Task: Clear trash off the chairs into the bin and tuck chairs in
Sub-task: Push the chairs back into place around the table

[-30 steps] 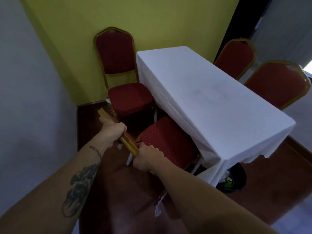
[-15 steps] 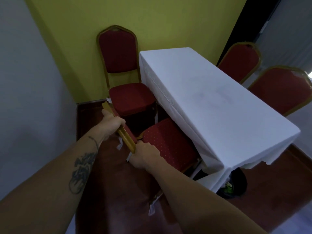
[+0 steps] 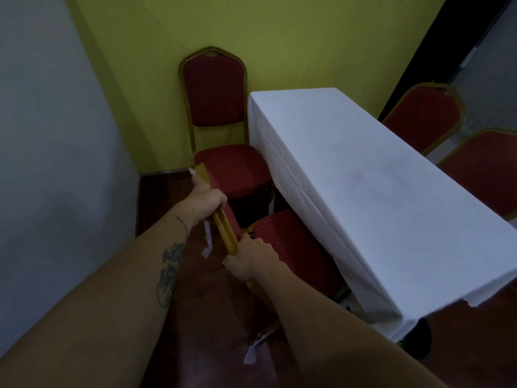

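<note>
Both hands: my left hand (image 3: 206, 199) and right hand (image 3: 249, 260) curl round the gold backrest (image 3: 223, 230) of the near chair (image 3: 291, 247).
Chair seat: partly beneath the white-clothed table (image 3: 377, 191).
Second chair (image 3: 223, 152): beside the table, against the yellow wall (image 3: 265, 32).

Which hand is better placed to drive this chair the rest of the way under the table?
Right. The right hand grips the near end of the chair's gold backrest frame, behind the seat already partly under the tablecloth; the left hand grips farther out.
</note>
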A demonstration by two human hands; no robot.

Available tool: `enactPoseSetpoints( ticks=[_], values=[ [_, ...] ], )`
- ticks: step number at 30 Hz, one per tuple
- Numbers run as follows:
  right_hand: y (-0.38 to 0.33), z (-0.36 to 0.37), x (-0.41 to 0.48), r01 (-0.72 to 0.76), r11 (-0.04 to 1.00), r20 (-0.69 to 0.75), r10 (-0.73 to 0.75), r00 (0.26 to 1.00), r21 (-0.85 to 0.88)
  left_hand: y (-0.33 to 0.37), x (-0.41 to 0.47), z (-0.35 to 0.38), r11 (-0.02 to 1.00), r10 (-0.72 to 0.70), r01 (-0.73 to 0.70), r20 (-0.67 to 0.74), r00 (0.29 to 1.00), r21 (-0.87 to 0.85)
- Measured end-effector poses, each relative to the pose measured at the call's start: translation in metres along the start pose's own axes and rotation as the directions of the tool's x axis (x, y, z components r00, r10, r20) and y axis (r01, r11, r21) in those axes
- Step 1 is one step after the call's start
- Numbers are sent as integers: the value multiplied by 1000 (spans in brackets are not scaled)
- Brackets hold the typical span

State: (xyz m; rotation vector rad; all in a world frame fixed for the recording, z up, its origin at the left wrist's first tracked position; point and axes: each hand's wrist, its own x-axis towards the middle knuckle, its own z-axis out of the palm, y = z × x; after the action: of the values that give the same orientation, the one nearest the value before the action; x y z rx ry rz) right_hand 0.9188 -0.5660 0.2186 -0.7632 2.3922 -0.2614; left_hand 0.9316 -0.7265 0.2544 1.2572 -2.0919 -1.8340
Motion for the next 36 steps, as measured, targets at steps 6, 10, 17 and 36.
enactPoseSetpoints(
  ticks=[6, 10, 17, 36],
  values=[
    [-5, -7, 20, -2, 1000, 20, 2, 1000, 2, 6, 25, -3, 997, 35, -35, 14, 999, 61],
    [-10, -12, 34, 6, 1000, 34, -6, 999, 6, 11, 39, -5, 994, 31, -32, 11, 999, 104],
    [-15, -19, 51, 28, 999, 40, -29, 999, 24, 19, 54, -8, 993, 15, -19, 34, 999, 112],
    [-121, -121, 168, 210, 977, -19, -210, 978, 40, 74, 132, -134, 957, -40, 8, 107, 993, 290]
  ],
)
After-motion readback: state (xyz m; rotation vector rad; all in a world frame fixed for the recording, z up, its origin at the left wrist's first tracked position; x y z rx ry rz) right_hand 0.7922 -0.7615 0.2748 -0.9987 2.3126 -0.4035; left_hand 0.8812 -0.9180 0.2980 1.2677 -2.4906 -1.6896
